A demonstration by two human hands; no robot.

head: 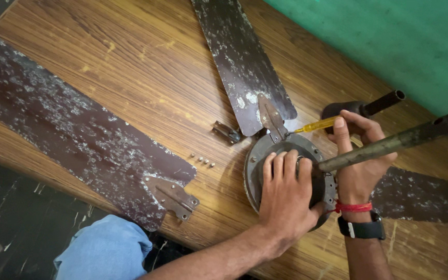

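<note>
Wooden worktop, ceiling-fan motor housing [257, 166] near its right edge.
Left hand [286, 194] lies flat and open on the housing; right hand [356, 155] grips a yellow screwdriver [315, 125] at the attached blade's bracket [271, 119]. Loose blade [73, 129] overhangs the near edge; bare wood lies between.

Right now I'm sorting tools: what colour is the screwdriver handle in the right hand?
Translucent yellow screwdriver handle, seen in the head view.
</note>
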